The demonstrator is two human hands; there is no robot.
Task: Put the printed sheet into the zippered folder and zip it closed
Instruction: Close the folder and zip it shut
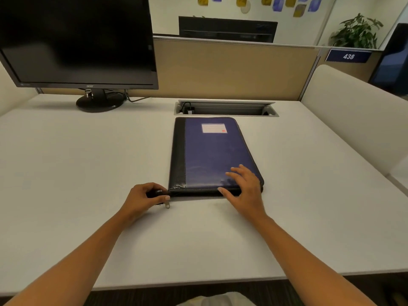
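Observation:
The zippered folder (212,155), blue with a black spine strip and a small white label, lies shut and flat on the white desk (88,162). My left hand (143,198) is at the folder's near-left corner, fingers pinched on the black zipper tab; a metal zipper pull (167,205) hangs just below my thumb. My right hand (242,186) rests flat with spread fingers on the folder's near-right corner, pressing the cover. No printed sheet is visible.
A black monitor (79,40) on a round stand sits at the back left. A cable tray slot (225,108) opens in the desk just behind the folder. A tan partition (231,69) bounds the back, and a cream divider (353,111) the right side.

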